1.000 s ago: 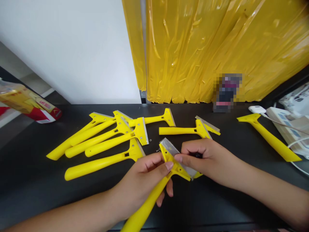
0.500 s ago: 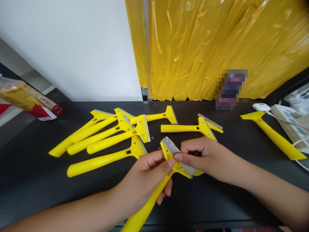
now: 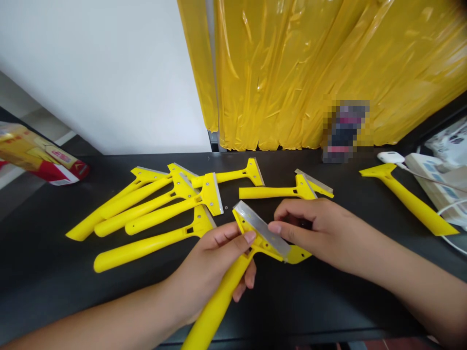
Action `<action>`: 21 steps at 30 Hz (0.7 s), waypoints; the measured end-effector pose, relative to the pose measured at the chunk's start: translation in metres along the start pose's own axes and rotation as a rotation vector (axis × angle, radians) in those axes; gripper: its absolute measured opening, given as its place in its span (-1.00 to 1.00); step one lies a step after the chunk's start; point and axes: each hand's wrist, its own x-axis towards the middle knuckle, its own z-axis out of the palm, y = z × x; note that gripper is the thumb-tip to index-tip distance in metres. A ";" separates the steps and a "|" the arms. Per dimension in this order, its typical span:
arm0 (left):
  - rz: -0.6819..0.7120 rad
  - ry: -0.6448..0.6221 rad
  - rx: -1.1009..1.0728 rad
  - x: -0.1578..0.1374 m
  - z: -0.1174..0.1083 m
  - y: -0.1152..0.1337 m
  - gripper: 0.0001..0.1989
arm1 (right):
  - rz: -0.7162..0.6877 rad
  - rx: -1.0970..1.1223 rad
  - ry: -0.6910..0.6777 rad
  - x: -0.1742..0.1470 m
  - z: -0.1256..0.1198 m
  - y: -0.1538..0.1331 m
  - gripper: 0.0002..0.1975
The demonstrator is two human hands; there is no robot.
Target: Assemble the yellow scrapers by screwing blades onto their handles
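My left hand [image 3: 222, 260] is closed around the neck and head of a yellow scraper [image 3: 218, 301], thumb on top, its handle slanting down toward me. A flat metal blade [image 3: 260, 227] lies along the scraper's head, set at a slant. At the blade's far edge is my right hand [image 3: 310, 226], thumb tip against the metal and fingers curled, partly hidden. Just below those fingers shows a yellow cover plate [image 3: 301, 253] with small holes; whether the right hand holds it, I cannot tell. A small nut [image 3: 226, 207] lies beyond the head.
Several yellow scrapers [image 3: 146, 245] lie on the black table [image 3: 120, 306] at left. Another scraper [image 3: 268, 193] is beyond my right hand. A yellow handle [image 3: 412, 199] rests by a power strip [image 3: 434, 177] at right. A red-yellow packet [image 3: 44, 155] stands left. Yellow plastic sheeting [image 3: 284, 73] hangs behind.
My right thumb has shifted slightly along the blade's edge, and more of the blade and yellow cover plate shows. The left hand keeps its hold. The whole view has shifted slightly.
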 end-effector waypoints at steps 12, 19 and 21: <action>0.037 0.065 -0.035 -0.002 0.002 0.002 -0.73 | -0.088 -0.373 -0.009 -0.009 0.003 0.016 -0.88; 0.106 0.106 -0.057 -0.002 0.001 0.003 -0.72 | -0.051 -0.430 0.108 0.001 0.032 0.000 -0.64; 0.113 0.099 -0.055 -0.002 0.000 0.003 -0.72 | 0.004 -0.458 0.126 0.002 0.039 -0.004 -0.56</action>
